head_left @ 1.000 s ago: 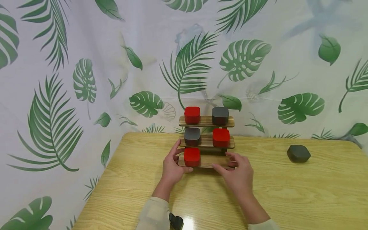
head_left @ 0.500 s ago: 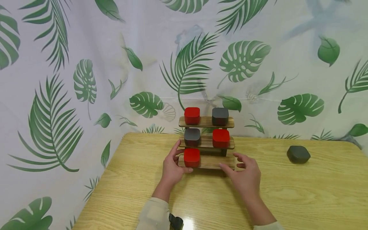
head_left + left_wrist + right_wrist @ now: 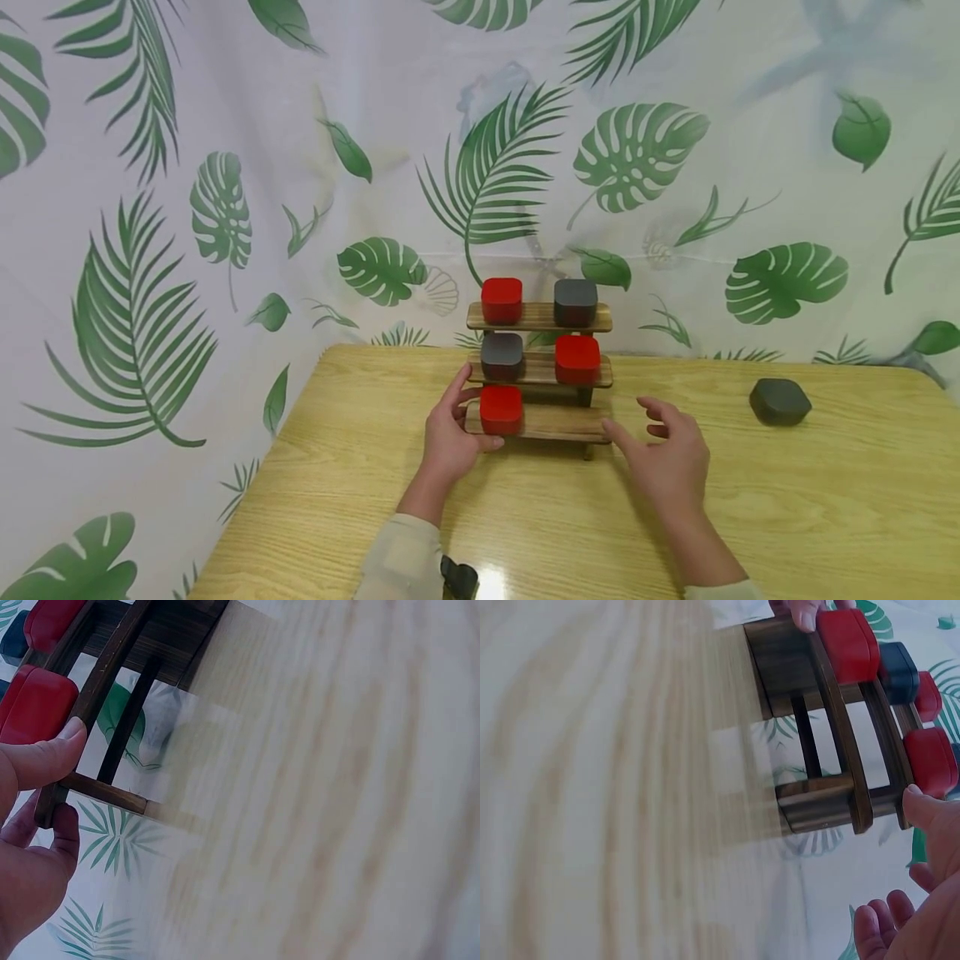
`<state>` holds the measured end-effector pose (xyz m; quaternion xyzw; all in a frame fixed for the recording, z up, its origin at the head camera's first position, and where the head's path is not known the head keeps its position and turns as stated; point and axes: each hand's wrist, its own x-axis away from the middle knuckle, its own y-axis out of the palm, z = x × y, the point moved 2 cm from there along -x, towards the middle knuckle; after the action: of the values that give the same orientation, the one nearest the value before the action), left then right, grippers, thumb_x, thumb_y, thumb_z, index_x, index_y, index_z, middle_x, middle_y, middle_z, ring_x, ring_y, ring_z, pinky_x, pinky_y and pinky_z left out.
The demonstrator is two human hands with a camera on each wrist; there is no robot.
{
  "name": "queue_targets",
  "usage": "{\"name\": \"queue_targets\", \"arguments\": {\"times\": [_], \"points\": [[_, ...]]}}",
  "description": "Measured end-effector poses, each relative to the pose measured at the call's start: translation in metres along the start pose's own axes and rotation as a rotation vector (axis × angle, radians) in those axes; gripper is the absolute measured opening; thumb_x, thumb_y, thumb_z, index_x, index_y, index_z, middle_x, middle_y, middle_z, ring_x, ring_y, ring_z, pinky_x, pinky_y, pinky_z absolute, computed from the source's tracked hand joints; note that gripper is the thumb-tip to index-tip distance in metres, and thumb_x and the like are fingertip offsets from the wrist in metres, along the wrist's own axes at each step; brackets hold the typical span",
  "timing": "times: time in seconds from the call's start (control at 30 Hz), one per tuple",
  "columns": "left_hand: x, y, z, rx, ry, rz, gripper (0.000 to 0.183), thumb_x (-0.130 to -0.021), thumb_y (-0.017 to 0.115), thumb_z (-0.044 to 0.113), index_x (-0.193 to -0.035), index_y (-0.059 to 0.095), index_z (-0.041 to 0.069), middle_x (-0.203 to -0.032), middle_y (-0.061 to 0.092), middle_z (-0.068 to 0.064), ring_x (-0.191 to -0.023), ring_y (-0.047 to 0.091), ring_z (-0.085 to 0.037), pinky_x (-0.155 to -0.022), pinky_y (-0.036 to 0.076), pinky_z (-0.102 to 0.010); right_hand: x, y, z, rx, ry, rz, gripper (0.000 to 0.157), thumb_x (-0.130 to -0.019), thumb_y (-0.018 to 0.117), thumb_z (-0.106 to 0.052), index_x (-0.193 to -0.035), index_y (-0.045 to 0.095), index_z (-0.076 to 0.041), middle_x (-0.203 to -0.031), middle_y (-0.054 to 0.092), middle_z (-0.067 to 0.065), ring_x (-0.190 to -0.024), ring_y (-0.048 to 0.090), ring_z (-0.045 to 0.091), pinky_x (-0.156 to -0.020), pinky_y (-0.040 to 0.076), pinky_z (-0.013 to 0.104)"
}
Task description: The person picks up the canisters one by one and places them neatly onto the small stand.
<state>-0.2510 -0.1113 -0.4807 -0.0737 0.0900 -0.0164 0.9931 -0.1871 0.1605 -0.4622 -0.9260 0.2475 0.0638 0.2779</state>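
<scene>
A three-tier wooden display shelf (image 3: pixel 562 423) stands on the table by the wall. My left hand (image 3: pixel 450 437) grips the left end of its bottom tier; in the left wrist view the thumb lies on the board with fingers behind it. Beside that hand on the bottom tier sits a red rounded box (image 3: pixel 501 411). The middle tier holds a grey box (image 3: pixel 502 356) at left and a red box (image 3: pixel 577 359) at right. On top are a red box (image 3: pixel 502 302) and a grey box (image 3: pixel 575 303). My right hand (image 3: pixel 667 458) holds nothing, its thumb tip right at the bottom tier's right end.
Another dark grey rounded box (image 3: pixel 780 402) lies on the wooden table (image 3: pixel 825 500) to the right of the shelf. A white leaf-patterned cloth (image 3: pixel 675 200) hangs behind and left of the table. A small black object (image 3: pixel 461 578) shows at the left sleeve.
My right hand has moved to the right, away from the bottom tier's right part, uncovering that end. The left hand, the shelf and the boxes stay where they were.
</scene>
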Motion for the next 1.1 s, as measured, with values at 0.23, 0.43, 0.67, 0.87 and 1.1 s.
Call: {"name": "queue_targets", "arguments": {"times": [0.23,0.43,0.67,0.87,1.1], "points": [[-0.001,0.0,0.001,0.002,-0.006,-0.003,0.113,-0.06,0.083,-0.021,-0.154,0.042,0.025,-0.146,0.05,-0.003,-0.114,0.053,-0.031,-0.106,0.036,-0.05,-0.007,-0.01,0.011,0.02,-0.014,0.036,0.06,-0.079,0.087,-0.036,-0.126,0.067,-0.004,-0.118,0.061,0.019,-0.1,0.06,0.035,-0.078,0.05,0.043],[0.0,0.0,0.001,-0.008,0.002,-0.003,0.113,-0.059,0.083,-0.021,-0.154,0.042,0.024,-0.146,0.049,-0.008,-0.112,0.053,-0.032,-0.106,0.037,-0.051,-0.009,-0.02,0.017,0.034,-0.007,0.061,0.058,-0.079,0.086,-0.034,-0.125,0.068,-0.003,-0.117,0.061,0.019,-0.101,0.059,0.035,-0.08,0.048,0.042],[0.001,-0.001,-0.001,-0.013,0.009,-0.003,0.112,-0.06,0.084,-0.02,-0.155,0.042,0.024,-0.143,0.052,-0.007,-0.112,0.054,-0.032,-0.105,0.037,-0.051,-0.011,-0.027,0.025,0.053,0.008,0.071,0.056,-0.081,0.085,-0.03,-0.126,0.067,-0.002,-0.119,0.061,0.02,-0.104,0.059,0.038,-0.084,0.048,0.049],[0.0,-0.001,0.0,-0.004,0.01,-0.005,0.112,-0.061,0.084,-0.02,-0.155,0.041,0.024,-0.145,0.05,-0.006,-0.115,0.052,-0.034,-0.106,0.036,-0.051,-0.016,-0.038,0.028,0.067,0.013,0.073,0.058,-0.081,0.086,-0.027,-0.128,0.065,-0.001,-0.123,0.06,0.022,-0.109,0.056,0.039,-0.09,0.044,0.052],[0.0,-0.001,0.001,-0.01,0.011,-0.005,0.111,-0.061,0.085,-0.019,-0.155,0.041,0.025,-0.146,0.05,-0.006,-0.113,0.053,-0.032,-0.104,0.038,-0.049,-0.024,-0.052,0.037,0.085,0.028,0.078,0.059,-0.081,0.085,-0.026,-0.13,0.064,-0.002,-0.127,0.059,0.022,-0.113,0.054,0.042,-0.093,0.038,0.057]]}}
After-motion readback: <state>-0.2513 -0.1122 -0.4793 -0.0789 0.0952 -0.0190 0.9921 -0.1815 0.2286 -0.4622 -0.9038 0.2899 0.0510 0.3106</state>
